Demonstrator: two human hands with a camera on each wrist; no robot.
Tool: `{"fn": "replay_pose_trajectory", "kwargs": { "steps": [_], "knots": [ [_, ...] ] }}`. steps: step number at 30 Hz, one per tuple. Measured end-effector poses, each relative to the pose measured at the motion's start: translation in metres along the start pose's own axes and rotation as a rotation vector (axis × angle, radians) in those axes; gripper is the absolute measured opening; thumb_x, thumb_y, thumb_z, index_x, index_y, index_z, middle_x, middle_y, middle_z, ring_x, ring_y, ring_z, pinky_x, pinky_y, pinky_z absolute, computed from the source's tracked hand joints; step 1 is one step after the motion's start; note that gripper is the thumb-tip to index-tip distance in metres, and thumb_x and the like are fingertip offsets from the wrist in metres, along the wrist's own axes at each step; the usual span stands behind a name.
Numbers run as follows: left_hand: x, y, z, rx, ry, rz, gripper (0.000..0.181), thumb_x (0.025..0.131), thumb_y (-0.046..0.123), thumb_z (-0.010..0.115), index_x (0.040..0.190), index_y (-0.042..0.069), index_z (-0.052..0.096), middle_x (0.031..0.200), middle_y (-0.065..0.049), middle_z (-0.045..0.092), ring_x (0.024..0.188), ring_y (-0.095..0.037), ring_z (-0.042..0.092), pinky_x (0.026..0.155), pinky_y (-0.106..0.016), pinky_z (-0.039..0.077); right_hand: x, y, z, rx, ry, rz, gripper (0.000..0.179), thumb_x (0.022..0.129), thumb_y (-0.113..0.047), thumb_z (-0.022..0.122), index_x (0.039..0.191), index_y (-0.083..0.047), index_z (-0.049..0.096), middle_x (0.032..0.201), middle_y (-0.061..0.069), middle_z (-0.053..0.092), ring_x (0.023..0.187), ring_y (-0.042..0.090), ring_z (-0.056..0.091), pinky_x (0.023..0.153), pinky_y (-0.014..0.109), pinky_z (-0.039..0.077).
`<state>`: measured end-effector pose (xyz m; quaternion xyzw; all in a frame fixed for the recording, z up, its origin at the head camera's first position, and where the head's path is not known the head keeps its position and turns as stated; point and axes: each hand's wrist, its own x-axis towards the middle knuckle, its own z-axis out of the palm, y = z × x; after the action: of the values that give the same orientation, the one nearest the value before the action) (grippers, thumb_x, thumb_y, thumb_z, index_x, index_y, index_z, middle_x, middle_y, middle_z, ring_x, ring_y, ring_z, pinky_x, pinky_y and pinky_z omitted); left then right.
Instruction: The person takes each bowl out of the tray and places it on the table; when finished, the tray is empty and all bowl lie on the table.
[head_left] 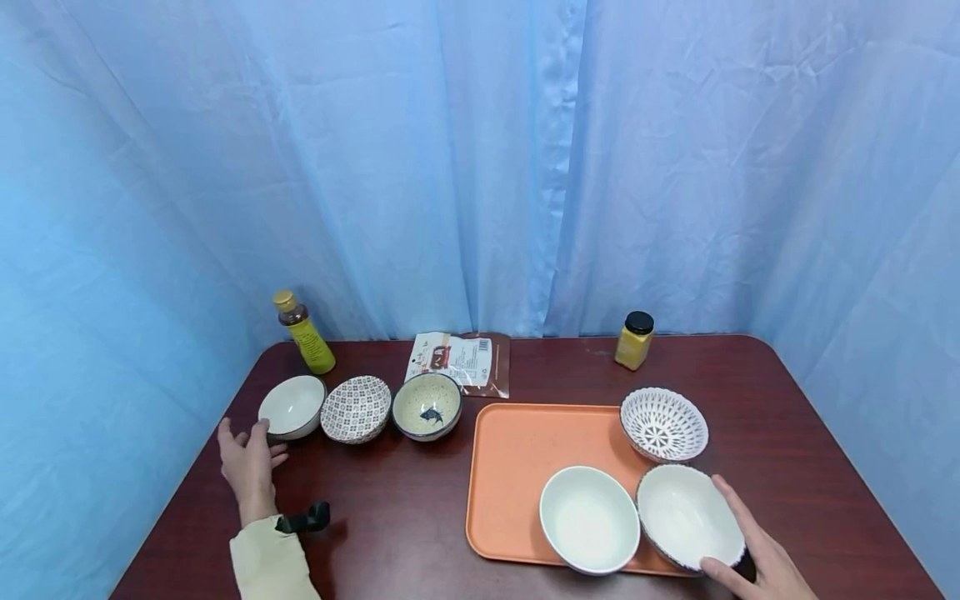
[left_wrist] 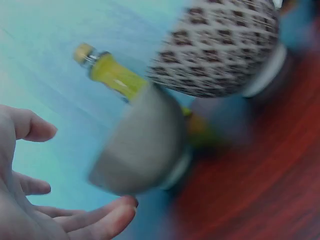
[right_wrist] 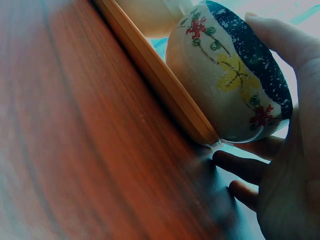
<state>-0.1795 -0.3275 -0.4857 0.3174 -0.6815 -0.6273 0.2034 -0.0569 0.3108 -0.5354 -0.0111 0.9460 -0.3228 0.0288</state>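
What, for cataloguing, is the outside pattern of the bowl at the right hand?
The bowl: red and yellow flowers, dark speckled band; clearest in right wrist view.

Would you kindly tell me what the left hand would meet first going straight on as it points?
The left hand would probably meet the leftmost white bowl first, though any gap is unclear.

Glossy ceramic bowls, smooth plastic tray, wood-grained table, satiny curtain
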Motion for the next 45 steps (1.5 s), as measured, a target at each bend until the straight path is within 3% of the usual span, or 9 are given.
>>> {"fn": "replay_pose_trajectory", "kwargs": {
  "steps": [2,4,7,11,14,21,30,38,45],
  "knots": [
    [-0.002,0.009,-0.004,0.071,0.053,0.04,0.076,0.099,0.036,0.05,0.163,0.019,0.012,0.165,-0.022,0.02,0.059,0.002,0.061,0.053,-0.013,0.053,0.0,0.0,0.0,0.0,-0.005,0.005,0.101,0.091,-0.039,0.069,0.162,-0.01,0.004,0.157,0.034,0.028,0.124,0.05,0.04,0.09,0.069,0.051],
    [-0.008,0.019,-0.006,0.146,0.099,0.082,0.075,0.099,0.038,0.049,0.162,0.018,0.014,0.166,-0.019,0.021,0.092,-0.01,0.07,0.08,-0.021,0.059,0.0,0.0,0.0,0.0,-0.007,0.007,0.101,0.091,-0.039,0.069,0.162,-0.009,0.004,0.157,0.034,0.028,0.123,0.051,0.04,0.09,0.07,0.05],
    [-0.018,0.038,-0.005,0.212,0.149,0.175,0.074,0.098,0.037,0.05,0.161,0.016,0.02,0.165,-0.016,0.025,0.135,-0.029,0.051,0.116,-0.042,0.043,-0.001,0.001,0.0,0.0,0.001,0.003,0.101,0.09,-0.04,0.069,0.162,-0.011,0.004,0.157,0.033,0.028,0.134,0.038,0.037,0.091,0.07,0.05],
    [-0.037,0.061,0.005,0.226,0.151,0.301,0.069,0.096,0.034,0.055,0.159,0.019,0.03,0.161,-0.012,0.037,0.103,-0.004,0.065,0.102,-0.029,0.05,-0.002,0.001,0.0,-0.004,0.028,-0.029,0.101,0.089,-0.038,0.071,0.162,-0.013,0.007,0.157,0.032,0.031,0.131,-0.029,0.013,0.089,0.067,0.052],
    [-0.054,0.076,0.016,0.224,0.101,0.384,0.066,0.096,0.03,0.057,0.157,0.02,0.034,0.157,-0.011,0.044,0.068,0.021,0.05,0.071,-0.006,0.046,-0.001,0.0,0.0,-0.001,0.038,-0.05,0.102,0.088,-0.036,0.072,0.162,-0.012,0.007,0.156,0.033,0.032,0.102,-0.043,0.002,0.088,0.066,0.052],
    [-0.089,0.093,0.05,0.161,-0.088,0.523,0.066,0.093,0.015,0.063,0.155,0.019,0.039,0.153,-0.013,0.048,0.076,0.02,0.054,0.067,0.0,0.046,-0.002,-0.002,0.0,0.01,0.039,-0.051,0.101,0.088,-0.035,0.072,0.162,-0.011,0.007,0.157,0.033,0.03,0.103,-0.043,0.001,0.089,0.069,0.049],
    [-0.127,0.085,0.102,0.122,-0.478,0.561,0.073,0.091,0.003,0.065,0.156,0.02,0.036,0.156,-0.014,0.044,0.104,-0.038,0.07,0.08,-0.011,0.055,-0.002,-0.002,0.0,0.025,0.023,-0.035,0.101,0.089,-0.037,0.07,0.162,-0.011,0.005,0.158,0.033,0.027,0.1,-0.042,0.0,0.091,0.074,0.046],
    [-0.164,0.065,0.136,0.053,-0.785,0.584,0.071,0.088,-0.001,0.067,0.153,0.006,0.039,0.15,-0.024,0.049,0.094,-0.04,0.072,0.079,-0.02,0.061,-0.002,-0.002,-0.001,0.026,-0.003,-0.005,0.101,0.091,-0.04,0.068,0.163,-0.013,0.003,0.159,0.032,0.025,0.105,-0.041,0.001,0.094,0.074,0.045],
    [-0.19,0.047,0.154,0.104,-0.978,0.56,0.065,0.089,0.004,0.065,0.15,0.012,0.046,0.145,-0.019,0.055,0.09,-0.027,0.073,0.077,-0.022,0.061,-0.002,-0.001,-0.001,0.023,0.008,-0.017,0.1,0.09,-0.039,0.069,0.162,-0.013,0.004,0.159,0.032,0.027,0.102,-0.042,0.002,0.093,0.073,0.047]
  ]
}}
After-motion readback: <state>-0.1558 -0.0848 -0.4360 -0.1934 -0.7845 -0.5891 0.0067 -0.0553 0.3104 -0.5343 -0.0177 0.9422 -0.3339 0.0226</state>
